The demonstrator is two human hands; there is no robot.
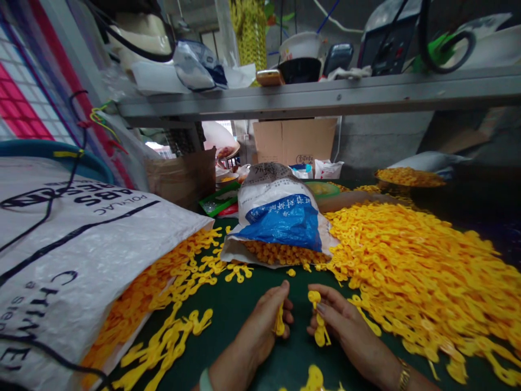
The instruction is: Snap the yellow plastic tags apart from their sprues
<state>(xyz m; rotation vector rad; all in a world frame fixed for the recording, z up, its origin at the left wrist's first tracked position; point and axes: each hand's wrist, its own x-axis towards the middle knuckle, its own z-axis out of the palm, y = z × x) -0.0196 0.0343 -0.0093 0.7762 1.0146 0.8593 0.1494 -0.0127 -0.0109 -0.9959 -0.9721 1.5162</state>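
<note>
My left hand [266,317], curled closed, grips a small yellow plastic piece [280,320] that pokes out below the fingers. A short gap to the right, my right hand [340,317] pinches another yellow plastic piece [319,332] with round ends between thumb and fingers. Below the hands, at the bottom edge, more yellow pieces [313,378] lie on the dark green tabletop [228,326]. A large heap of yellow pieces [423,260] spreads close beside my right hand. Ahead of both hands lies a white and blue sack [280,217], its mouth facing me with small orange-yellow parts inside.
At the left a big white sack [81,239] spills yellow-orange pieces [163,271] onto the table. A metal shelf beam [285,100] crosses above, holding bowls, bags and a phone [269,77]. Cardboard boxes [295,141], a green tray [220,200] and a filled pan [409,178] stand behind.
</note>
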